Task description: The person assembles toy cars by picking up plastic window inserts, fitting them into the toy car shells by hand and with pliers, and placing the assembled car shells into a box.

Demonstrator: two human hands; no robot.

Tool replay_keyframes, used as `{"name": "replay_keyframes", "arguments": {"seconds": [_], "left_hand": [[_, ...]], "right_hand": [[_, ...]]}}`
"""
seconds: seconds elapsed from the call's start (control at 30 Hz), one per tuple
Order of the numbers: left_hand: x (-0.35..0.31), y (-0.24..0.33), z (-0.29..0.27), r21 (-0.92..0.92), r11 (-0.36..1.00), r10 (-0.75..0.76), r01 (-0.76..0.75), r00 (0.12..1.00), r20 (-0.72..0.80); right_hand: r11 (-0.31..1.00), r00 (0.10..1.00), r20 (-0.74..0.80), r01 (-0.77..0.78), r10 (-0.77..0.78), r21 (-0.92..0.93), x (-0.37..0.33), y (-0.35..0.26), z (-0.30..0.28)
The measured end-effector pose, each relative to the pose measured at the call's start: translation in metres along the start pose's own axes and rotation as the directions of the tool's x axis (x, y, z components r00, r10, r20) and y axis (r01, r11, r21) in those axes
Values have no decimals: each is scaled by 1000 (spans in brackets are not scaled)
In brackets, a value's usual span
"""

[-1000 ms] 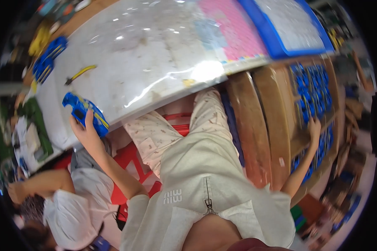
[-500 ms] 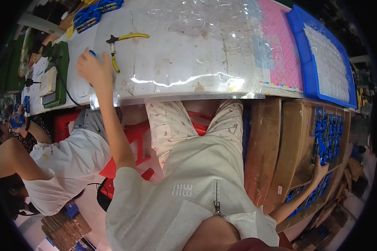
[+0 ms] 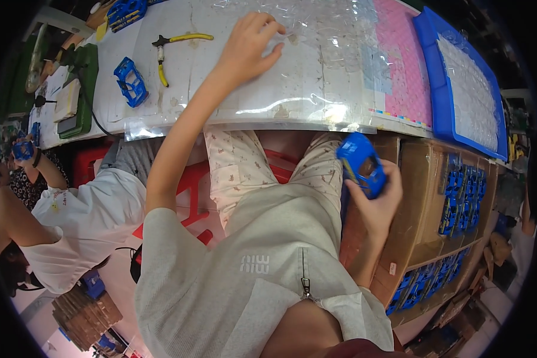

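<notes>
My right hand (image 3: 380,200) is closed around a blue toy car body (image 3: 359,162), held above my lap near the table's front edge. My left hand (image 3: 253,51) reaches over the table beside a spread of clear plastic pieces (image 3: 316,27). Its thumb and fingers are apart, and its fingertips lie close to the clear pieces; whether they touch is hard to see. Another blue toy car body (image 3: 131,82) lies on the table at the left. Beside it rest nippers with yellow handles (image 3: 188,37).
To my right stands a cardboard box (image 3: 420,203) with rows of blue car bodies (image 3: 462,197). A blue tray (image 3: 441,107) holds clear plastic pieces, next to a pink sheet (image 3: 406,71). A green device (image 3: 88,98) stands at left. A person in a white shirt (image 3: 89,212) sits there.
My left hand has left the blue car body at the table's left and moved right, toward the clear pieces. My right hand has come out of the box, bringing a blue car body.
</notes>
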State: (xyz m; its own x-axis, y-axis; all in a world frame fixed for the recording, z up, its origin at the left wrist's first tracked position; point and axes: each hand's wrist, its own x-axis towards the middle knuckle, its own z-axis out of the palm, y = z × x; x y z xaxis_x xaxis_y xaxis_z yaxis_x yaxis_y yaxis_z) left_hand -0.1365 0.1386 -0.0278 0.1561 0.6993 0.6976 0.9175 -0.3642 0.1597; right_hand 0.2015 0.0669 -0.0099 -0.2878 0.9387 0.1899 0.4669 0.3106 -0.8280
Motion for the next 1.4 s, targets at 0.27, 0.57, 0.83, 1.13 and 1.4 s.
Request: {"name": "replay_keyframes", "arguments": {"seconds": [0.27, 0.57, 0.83, 1.13, 1.4], "left_hand": [[6, 69, 62, -210, 955, -207, 210, 978, 37], [15, 70, 70, -255, 838, -453, 483, 875, 168], [-23, 140, 12, -778, -263, -191, 570, 760, 621], [-55, 174, 9, -710, -296, -146, 639, 704, 695], [-80, 193, 14, -705, -560, -356, 435, 642, 680]], "right_hand": [[992, 991, 33, 127, -127, 12, 13, -12, 30], [947, 995, -48, -72, 92, 313, 2, 9, 23], [390, 941, 286, -336, 182, 857, 9, 30, 6], [360, 930, 326, -367, 172, 858, 13, 19, 19], [134, 961, 270, -276, 59, 952, 16, 16, 23]]}}
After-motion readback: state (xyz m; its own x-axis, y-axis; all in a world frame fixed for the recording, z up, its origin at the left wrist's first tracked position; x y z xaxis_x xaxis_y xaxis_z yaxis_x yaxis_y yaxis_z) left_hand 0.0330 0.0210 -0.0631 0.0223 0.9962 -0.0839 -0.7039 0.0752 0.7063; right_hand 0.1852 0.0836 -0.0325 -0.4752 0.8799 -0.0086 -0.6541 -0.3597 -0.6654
